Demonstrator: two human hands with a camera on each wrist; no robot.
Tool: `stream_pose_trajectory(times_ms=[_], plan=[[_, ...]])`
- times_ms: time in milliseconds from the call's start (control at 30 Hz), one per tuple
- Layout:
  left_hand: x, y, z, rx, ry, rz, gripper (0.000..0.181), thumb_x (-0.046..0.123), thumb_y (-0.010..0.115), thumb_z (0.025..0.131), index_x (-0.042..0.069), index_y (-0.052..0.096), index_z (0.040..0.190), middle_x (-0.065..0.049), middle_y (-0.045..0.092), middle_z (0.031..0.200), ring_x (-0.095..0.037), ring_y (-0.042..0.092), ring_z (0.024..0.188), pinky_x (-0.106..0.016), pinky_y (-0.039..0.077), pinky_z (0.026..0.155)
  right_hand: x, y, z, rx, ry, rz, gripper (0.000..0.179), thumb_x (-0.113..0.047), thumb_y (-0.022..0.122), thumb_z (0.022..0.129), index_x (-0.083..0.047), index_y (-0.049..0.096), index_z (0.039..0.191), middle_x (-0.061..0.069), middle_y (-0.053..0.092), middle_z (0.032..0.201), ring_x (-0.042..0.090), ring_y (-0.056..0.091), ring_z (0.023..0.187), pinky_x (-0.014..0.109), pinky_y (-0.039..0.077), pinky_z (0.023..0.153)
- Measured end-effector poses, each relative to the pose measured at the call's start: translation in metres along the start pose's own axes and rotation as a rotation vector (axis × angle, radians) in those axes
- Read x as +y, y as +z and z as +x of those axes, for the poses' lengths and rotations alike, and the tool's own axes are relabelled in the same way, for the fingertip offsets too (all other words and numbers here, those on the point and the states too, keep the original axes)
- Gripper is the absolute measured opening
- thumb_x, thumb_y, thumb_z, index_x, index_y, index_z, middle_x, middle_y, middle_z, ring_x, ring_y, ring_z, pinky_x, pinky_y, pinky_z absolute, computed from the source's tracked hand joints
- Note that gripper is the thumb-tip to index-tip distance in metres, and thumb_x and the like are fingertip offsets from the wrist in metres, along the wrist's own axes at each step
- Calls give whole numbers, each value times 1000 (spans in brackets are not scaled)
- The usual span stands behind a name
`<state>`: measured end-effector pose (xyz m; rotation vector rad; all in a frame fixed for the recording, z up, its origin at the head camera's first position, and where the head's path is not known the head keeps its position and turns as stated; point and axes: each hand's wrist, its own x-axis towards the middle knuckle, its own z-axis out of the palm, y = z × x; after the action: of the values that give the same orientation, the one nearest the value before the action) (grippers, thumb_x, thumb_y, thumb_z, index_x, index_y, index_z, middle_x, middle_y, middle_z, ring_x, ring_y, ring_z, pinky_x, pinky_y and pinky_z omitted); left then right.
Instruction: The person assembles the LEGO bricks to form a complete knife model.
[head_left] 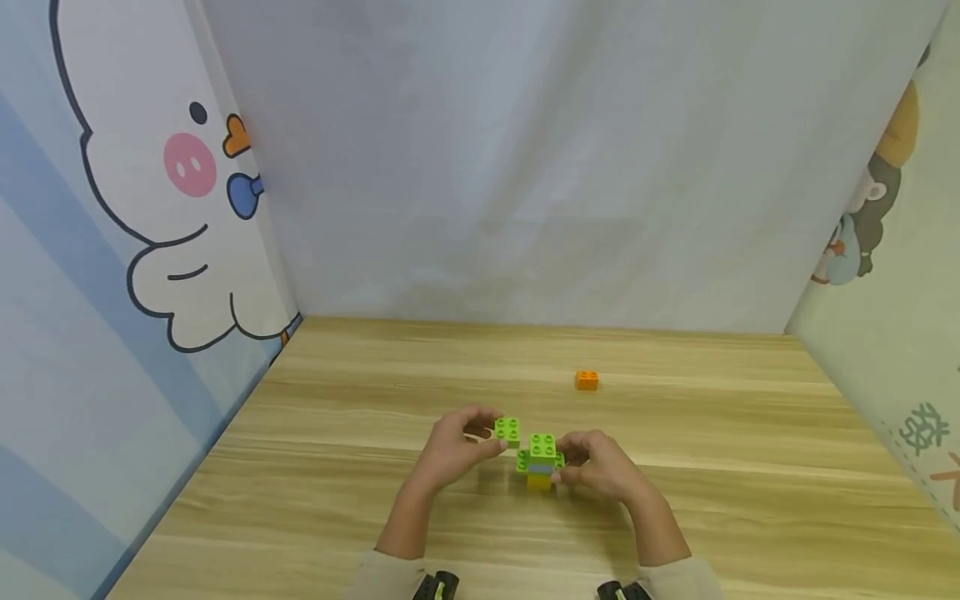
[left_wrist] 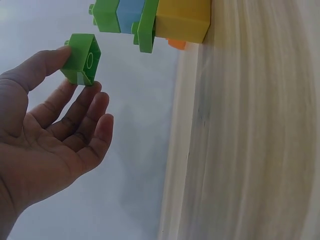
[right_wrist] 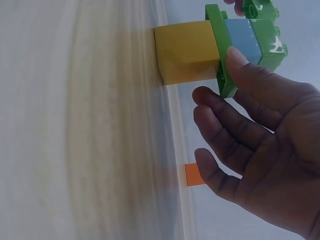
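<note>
My left hand (head_left: 447, 452) pinches a light green four-stud toy brick (head_left: 507, 431) between thumb and fingertips. In the left wrist view the hollow underside of that green brick (left_wrist: 85, 59) shows, held clear of the table. Just right of it stands an upright stack: a yellow block (right_wrist: 187, 52) at the bottom, then a wider green plate (head_left: 522, 462), a blue brick (right_wrist: 242, 39) and a green brick (head_left: 542, 447) on top. My right hand (head_left: 604, 468) grips the stack's right side, its thumb at the green plate and a finger behind; the other fingers are loosely bent.
A small orange brick (head_left: 587, 381) lies farther back on the wooden table (head_left: 360, 367), beyond the stack. A pale grey curtain (head_left: 525, 167) hangs behind the table, with printed panels at the left and right.
</note>
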<state>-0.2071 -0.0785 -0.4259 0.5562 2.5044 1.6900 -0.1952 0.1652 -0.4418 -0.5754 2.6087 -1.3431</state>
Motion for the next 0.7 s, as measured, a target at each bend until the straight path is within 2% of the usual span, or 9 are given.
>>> stream_pose_trajectory(times_ms=[233,700], plan=[[6,1,1,-6,-9,-25,33,21,72,83,8,62,112,-3,62,103,-22,56,93,-37,49,77,1,0,0,1,6,-2,28,-9,76,76,2,64,99,2,62,85,17,57,77,35,48,70],[7,12,5,-15,5,-39,34,25,72,83,7,63,110,-3,63,101,-20,58,90,-35,49,76,1,2,1,-1,4,3,27,-8,76,75,1,64,98,1,61,82,17,56,75,34,48,68]])
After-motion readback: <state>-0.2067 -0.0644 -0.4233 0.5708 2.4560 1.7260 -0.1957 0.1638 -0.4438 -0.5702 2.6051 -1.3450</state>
